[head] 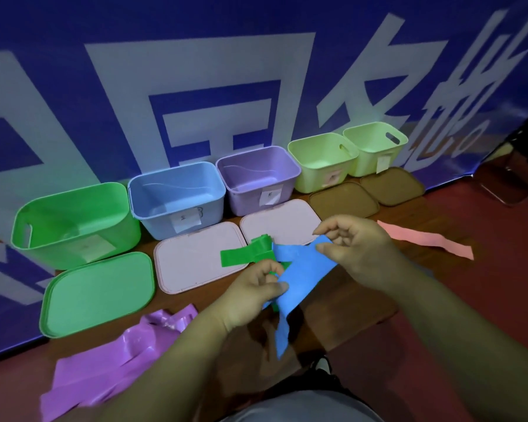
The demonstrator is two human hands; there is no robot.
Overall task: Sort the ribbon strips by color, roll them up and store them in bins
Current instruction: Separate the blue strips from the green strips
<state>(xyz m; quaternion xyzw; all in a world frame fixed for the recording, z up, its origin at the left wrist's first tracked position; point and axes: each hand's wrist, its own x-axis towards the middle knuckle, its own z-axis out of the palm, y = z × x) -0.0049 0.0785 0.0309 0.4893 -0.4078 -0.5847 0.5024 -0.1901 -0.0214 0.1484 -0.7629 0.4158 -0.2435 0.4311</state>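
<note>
Blue strip point(305, 264) between hands point(250, 295) point(360, 254) (both pinching)

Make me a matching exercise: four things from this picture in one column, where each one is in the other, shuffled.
1. blue strip
2. pink strip
3. purple strips
4. green bin

A. leftmost in the row of bins
B. heaped at lower left
C. pinched by left hand and right hand
D. lying flat, far right

Pairs: 1-C, 2-D, 3-B, 4-A
</note>
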